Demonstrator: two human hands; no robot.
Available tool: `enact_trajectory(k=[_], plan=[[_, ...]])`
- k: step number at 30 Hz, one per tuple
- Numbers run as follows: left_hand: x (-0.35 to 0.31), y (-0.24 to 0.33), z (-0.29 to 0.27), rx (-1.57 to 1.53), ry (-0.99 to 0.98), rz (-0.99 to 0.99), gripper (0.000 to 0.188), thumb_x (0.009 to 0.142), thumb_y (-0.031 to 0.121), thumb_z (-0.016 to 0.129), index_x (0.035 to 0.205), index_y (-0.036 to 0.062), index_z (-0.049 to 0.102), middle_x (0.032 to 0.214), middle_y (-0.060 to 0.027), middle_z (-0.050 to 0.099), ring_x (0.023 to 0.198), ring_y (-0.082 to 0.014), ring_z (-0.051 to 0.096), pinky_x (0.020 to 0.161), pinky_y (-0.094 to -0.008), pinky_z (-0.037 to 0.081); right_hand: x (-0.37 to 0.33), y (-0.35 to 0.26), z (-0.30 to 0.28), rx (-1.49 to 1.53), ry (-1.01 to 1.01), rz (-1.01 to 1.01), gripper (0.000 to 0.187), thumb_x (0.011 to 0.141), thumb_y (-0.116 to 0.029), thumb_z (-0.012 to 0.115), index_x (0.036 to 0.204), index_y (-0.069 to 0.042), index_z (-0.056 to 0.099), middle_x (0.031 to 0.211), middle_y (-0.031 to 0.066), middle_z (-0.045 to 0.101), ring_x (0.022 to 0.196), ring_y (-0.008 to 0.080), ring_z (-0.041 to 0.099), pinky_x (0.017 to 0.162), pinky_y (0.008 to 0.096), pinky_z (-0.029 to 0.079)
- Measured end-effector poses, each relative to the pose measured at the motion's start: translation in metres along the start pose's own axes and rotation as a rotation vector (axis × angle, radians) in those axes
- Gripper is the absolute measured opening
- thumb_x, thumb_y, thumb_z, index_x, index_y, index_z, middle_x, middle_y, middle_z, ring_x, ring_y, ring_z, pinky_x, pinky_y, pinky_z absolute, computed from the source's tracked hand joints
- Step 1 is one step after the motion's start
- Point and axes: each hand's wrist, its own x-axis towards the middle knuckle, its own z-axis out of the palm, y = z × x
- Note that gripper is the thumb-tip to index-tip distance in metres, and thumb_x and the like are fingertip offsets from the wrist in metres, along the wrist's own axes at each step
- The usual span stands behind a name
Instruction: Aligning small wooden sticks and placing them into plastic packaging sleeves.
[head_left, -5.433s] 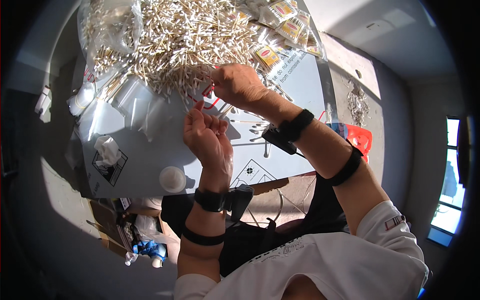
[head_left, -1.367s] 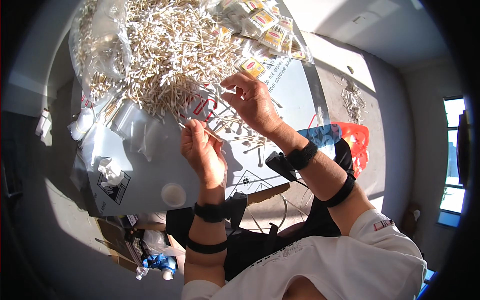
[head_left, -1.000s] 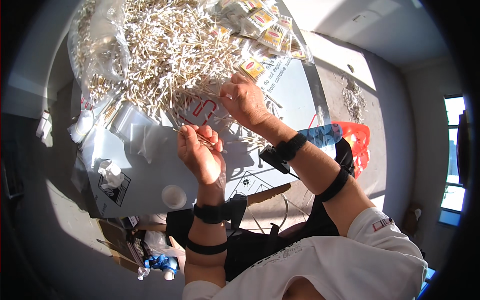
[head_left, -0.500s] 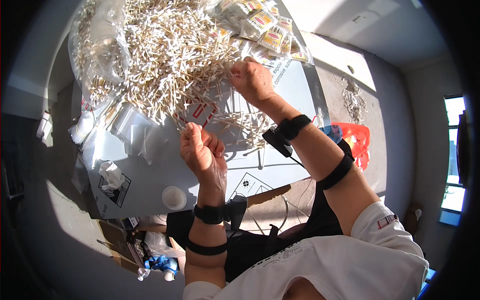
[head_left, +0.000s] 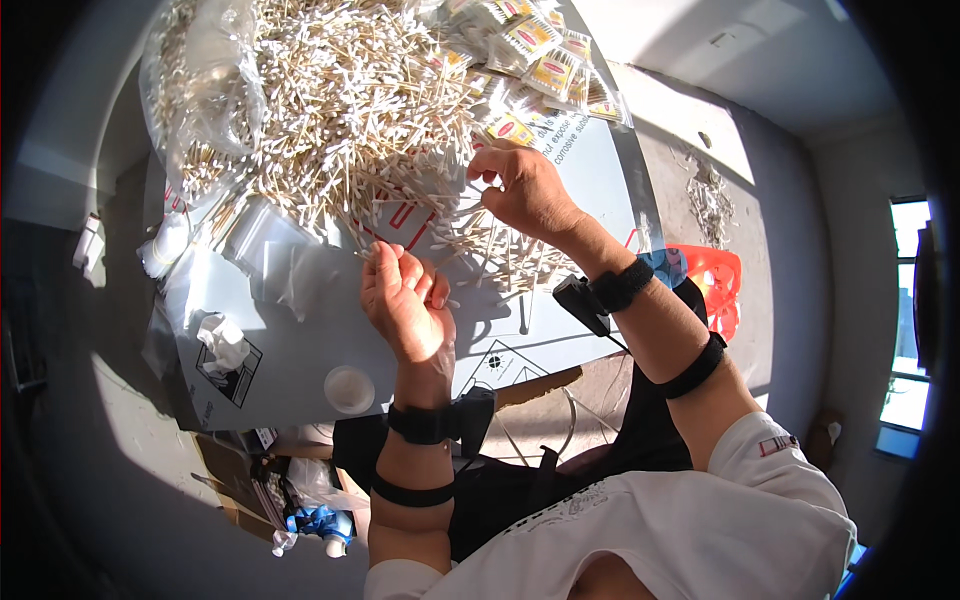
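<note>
Surface (head_left: 300, 360): grey, printed, partly in shadow. Heap of cotton swabs (head_left: 350, 100): across the far side, flanked on the left by a clear plastic bag (head_left: 210, 80), on the right by filled sachets (head_left: 555, 70). Clear plastic sleeves (head_left: 275, 255): lying flat, left of the hands, beside the heap. Loose swabs (head_left: 515, 265): spread between the heap and the near edge, below the right hand.

Step in hand, by judgement: picking out swabs and collecting them in small lots. Next move, likewise judged: calls for a light fingertip pinch on single sticks, without disturbing neighbours.

Right hand (head_left: 530, 195): half curled, thumb and forefinger parted, above the heap's near right edge; nothing discernible in the gap, contact with swabs below impossible to tell. Left hand (head_left: 405, 310): palm upward, fingers curled, thumb pressed to forefinger; apparently around a few swabs (head_left: 364, 254), white tips just showing, count hidden.
</note>
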Motion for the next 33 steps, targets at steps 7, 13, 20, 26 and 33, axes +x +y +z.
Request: enact_trajectory(k=[7,13,20,26,33], plan=[[0.003,0.002,-0.001,-0.049,-0.029,-0.041,0.025,0.096,0.028,0.054,0.080,0.0095,0.048,0.056,0.0048,0.029,0.046,-0.0062,0.024,0.040,-0.0227,0.022,0.046,-0.022,0.025,-0.157,0.028,-0.139,0.040,0.071,-0.026,0.075,0.105,-0.008,0.065,0.089,0.0115,0.062,0.082,0.0270,0.064,0.071,0.0383,0.051],[0.001,0.005,0.004,-0.034,-0.024,-0.062,0.025,0.097,0.028,0.053,0.081,0.0097,0.046,0.057,0.0048,0.029,0.046,-0.0066,0.023,0.041,-0.0234,0.022,0.064,-0.020,0.029,-0.231,-0.153,-0.059,0.013,0.072,-0.017,0.067,0.085,-0.012,0.068,0.075,0.0071,0.063,0.078,0.0298,0.065,0.068,0.0407,0.051],[0.004,0.001,0.000,-0.057,0.060,-0.073,0.022,0.097,0.027,0.052,0.082,0.0111,0.048,0.058,0.0043,0.028,0.048,-0.0074,0.022,0.042,-0.0230,0.022,0.006,-0.010,-0.002,-0.142,-0.248,-0.125,0.015,0.070,-0.006,0.064,0.084,-0.009,0.066,0.080,0.0074,0.062,0.076,0.0268,0.063,0.066,0.0362,0.051],[0.002,0.001,-0.002,-0.015,0.066,-0.010,0.024,0.097,0.028,0.052,0.082,0.0111,0.048,0.057,0.0044,0.030,0.046,-0.0077,0.024,0.041,-0.0239,0.023,-0.012,-0.013,-0.021,0.011,-0.194,0.011,0.024,0.069,-0.003,0.062,0.092,-0.008,0.069,0.079,0.0074,0.062,0.075,0.0196,0.063,0.067,0.0326,0.050],[0.004,0.002,-0.009,-0.103,-0.014,0.034,0.027,0.098,0.026,0.050,0.076,0.0115,0.044,0.057,0.0051,0.025,0.047,-0.0069,0.021,0.042,-0.0233,0.022,0.043,-0.032,0.011,-0.051,-0.109,0.071,0.032,0.074,-0.030,0.072,0.091,-0.003,0.068,0.074,0.0120,0.065,0.072,0.0239,0.065,0.066,0.0354,0.051]])
